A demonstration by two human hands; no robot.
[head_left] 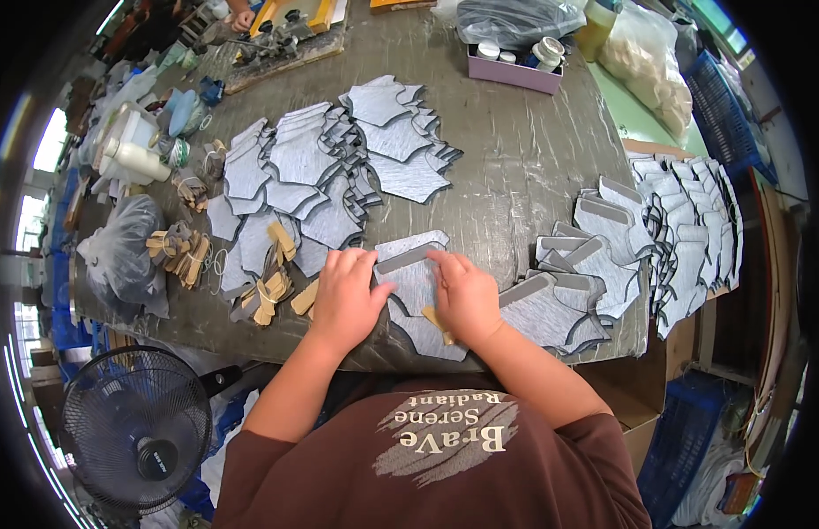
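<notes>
In front of me on the table lies a light blue-grey cut piece (416, 280) with a darker grey strip (404, 258) along its far edge. My left hand (346, 289) rests at the left end of that strip, fingers stretched and thumb apart on the piece. At the strip's right end my right hand (465, 300) presses with curled fingers. A small tan strip (437, 323) sticks out from under the right palm and seems held there; its other end is hidden. Another cut piece (431, 339) shows beneath, toward the table's front edge.
Stacked cut pieces (304, 154) cover the far left, with bundles of tan strips (270, 295) nearer. Pieces bearing grey strips (550, 304) overlap at right. A purple box (515, 74) with bottles stands far back. A black fan (136, 428) is lower left. Another person's hand (242, 19) shows far off.
</notes>
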